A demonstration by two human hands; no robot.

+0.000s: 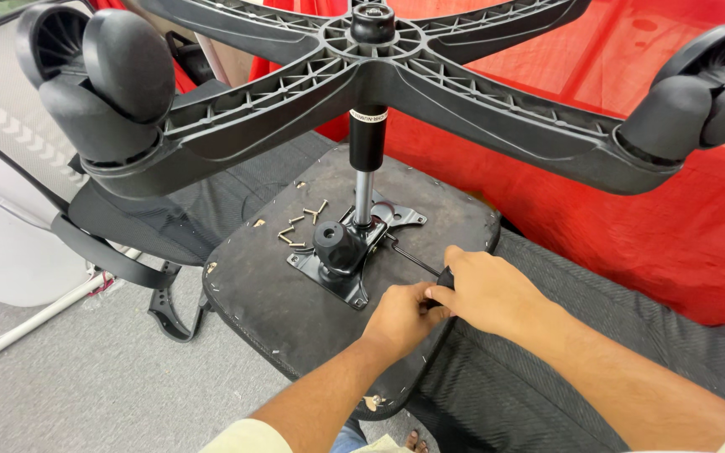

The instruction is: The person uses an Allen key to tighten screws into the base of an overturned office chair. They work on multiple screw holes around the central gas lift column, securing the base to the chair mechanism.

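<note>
Both hands, left hand (400, 315) and right hand (480, 289), gripping the black-handled screwdriver (417, 267), driving a screw at the black metal seat plate's (337, 273) 3 o'clock edge, probably; loose screws (299, 222) wait at 11.

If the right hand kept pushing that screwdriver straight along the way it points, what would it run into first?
The right hand aims the screwdriver up and left, toward the black metal mechanism plate on the upturned seat underside. Its tip seems already at the plate's edge, near the gas cylinder, though depth is hard to judge.
</note>
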